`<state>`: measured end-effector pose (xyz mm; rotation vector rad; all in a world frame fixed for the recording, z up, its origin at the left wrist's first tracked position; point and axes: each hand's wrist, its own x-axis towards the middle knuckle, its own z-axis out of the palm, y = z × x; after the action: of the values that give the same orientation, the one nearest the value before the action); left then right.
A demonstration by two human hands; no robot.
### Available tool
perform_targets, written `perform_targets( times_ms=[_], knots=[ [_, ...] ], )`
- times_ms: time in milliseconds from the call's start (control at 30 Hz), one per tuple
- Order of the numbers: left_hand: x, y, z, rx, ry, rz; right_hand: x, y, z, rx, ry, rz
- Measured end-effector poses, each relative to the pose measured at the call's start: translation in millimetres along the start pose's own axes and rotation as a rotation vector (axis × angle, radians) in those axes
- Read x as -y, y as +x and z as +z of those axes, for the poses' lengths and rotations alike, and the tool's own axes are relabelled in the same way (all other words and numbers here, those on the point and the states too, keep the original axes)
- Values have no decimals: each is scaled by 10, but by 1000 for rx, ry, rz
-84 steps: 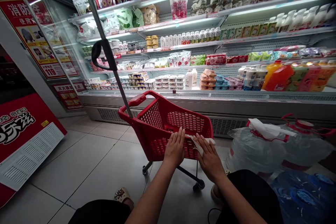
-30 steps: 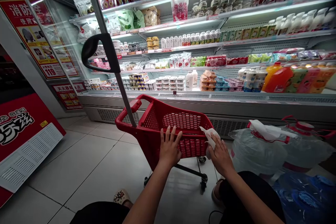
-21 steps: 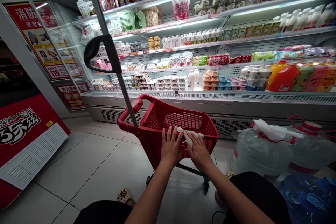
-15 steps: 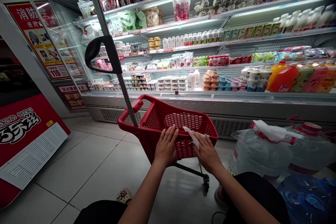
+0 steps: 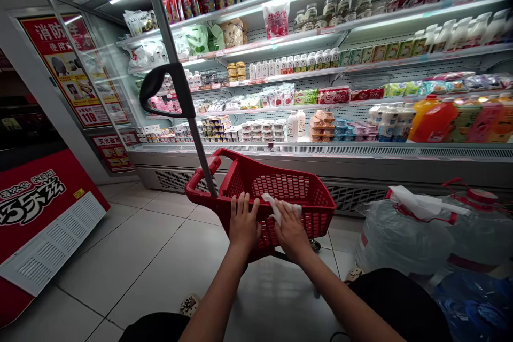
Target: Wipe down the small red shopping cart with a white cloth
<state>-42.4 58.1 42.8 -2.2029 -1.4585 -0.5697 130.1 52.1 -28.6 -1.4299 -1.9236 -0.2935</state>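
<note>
A red plastic shopping basket cart (image 5: pixel 280 176) with lattice sides stands before me, a grey pole with a black handle (image 5: pixel 186 88) rising at its left end. My left hand (image 5: pixel 243 227) lies on the near side of the basket, fingers stretched out over the rim and holding nothing. Under the fingers of my right hand (image 5: pixel 290 227) is a crumpled white wipe (image 5: pixel 276 206), pressed against the near rim to the right of my left hand. Its corner sticks out to the left of the fingers. My palms and the thumb sides are partly hidden.
An open refrigerated display (image 5: pixel 304 150) with bottles, cups and bags spans the back. At right, large clear water jugs (image 5: pixel 404 235) carry another white cloth (image 5: pixel 420 202); a blue jug (image 5: pixel 476 304) sits nearer. A red freezer (image 5: pixel 44 214) stands left on the tiled floor (image 5: pixel 148 256).
My right hand has slid left along the rim with the wipe, closer to my left hand. My left hand has shifted slightly left. The cart's visible front wheel has turned or shifted.
</note>
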Motion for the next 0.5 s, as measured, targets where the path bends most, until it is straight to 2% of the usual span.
perform_targets(
  times_ms=[100,167,233,400,500],
  knots=[
    [34,-5,27,-10,2,-10,270,118,2,28,2,-80],
    [58,-14,34,-12,6,-8,245,111,-47,36,-4,-125],
    [76,-24,31,-8,6,9,65,26,-120,34,-21,-137],
    [73,-46,18,-9,-20,36,-628,-348,-284,-20,-103,-38],
    [36,-51,23,-9,-39,45,-829,-440,-299,-31,-120,38]
  ],
)
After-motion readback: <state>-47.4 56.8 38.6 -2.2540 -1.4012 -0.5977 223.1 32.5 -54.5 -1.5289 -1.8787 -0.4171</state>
